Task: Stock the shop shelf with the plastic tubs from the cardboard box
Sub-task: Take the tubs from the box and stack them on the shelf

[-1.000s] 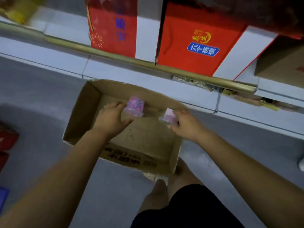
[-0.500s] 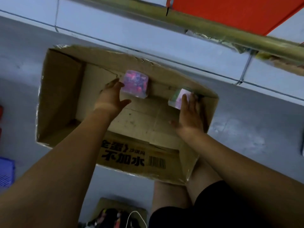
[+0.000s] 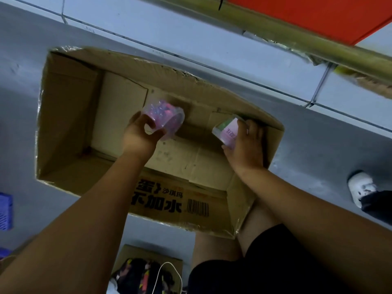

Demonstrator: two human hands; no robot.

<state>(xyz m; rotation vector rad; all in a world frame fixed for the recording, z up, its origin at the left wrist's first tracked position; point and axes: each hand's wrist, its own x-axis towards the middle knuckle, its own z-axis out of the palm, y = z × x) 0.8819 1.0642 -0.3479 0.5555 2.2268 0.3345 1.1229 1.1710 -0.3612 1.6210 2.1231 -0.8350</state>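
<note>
An open cardboard box (image 3: 70, 115) lies on the grey floor below me, with black print and a barcode on its near wall. Inside it, my left hand (image 3: 139, 135) grips a clear plastic tub (image 3: 164, 118) filled with pink and blue bits, tilted on its side. My right hand (image 3: 247, 143) holds a second clear tub (image 3: 226, 131) with a pink label, near the box's right wall. No other tubs show on the box's bottom.
The shop shelf's edge rail (image 3: 297, 41) runs along the top right, with a red carton (image 3: 318, 15) above it. A blue crate (image 3: 5, 211) is at the left edge, a white shoe (image 3: 359, 187) at the right. A small box of dark items (image 3: 146, 272) lies near my knees.
The view has tilted down and closer to the box. Both hands have closed round their tubs and lifted them off the far wall; the left tub is now tipped sideways.
</note>
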